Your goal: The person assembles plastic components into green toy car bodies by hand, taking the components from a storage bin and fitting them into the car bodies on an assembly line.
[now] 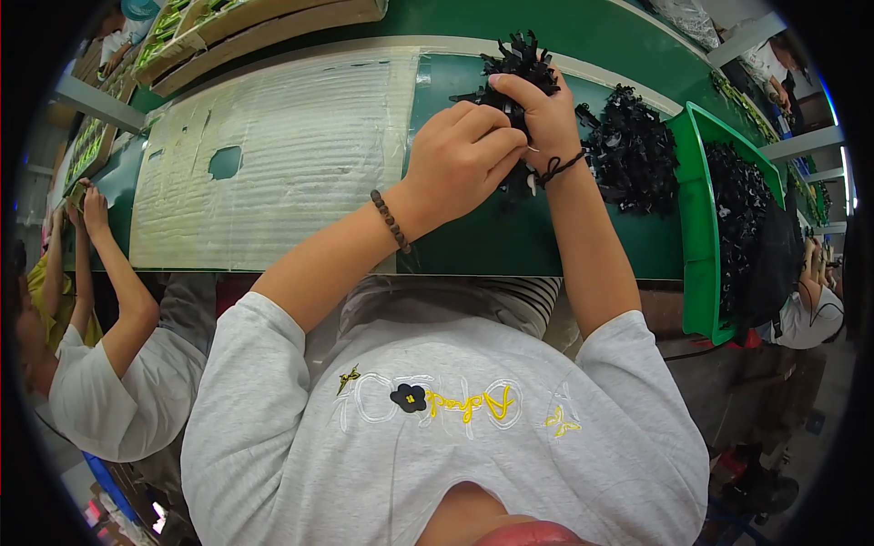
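A spiky bunch of small black parts [521, 65], perhaps plastic clips, rises from my right hand [551, 114], whose fingers are wrapped round it with the thumb laid across the front. Close against its palm side is my left hand [466, 156], fingers curled and pinched together. A thin pale sliver shows by those fingertips; what they hold is too small to make out. More black parts hang below the two hands, partly hidden. Beside my right wrist, a loose heap of the same black parts [635, 155] lies on the green tabletop [546, 241].
At the right edge stands a green crate [699, 227] filled with black parts. Left of my hands, a ribbed, pale sheet [300, 164] covers the table. Wooden trays [264, 45] with green pieces sit at the far left. A co-worker [127, 382] works close on my left.
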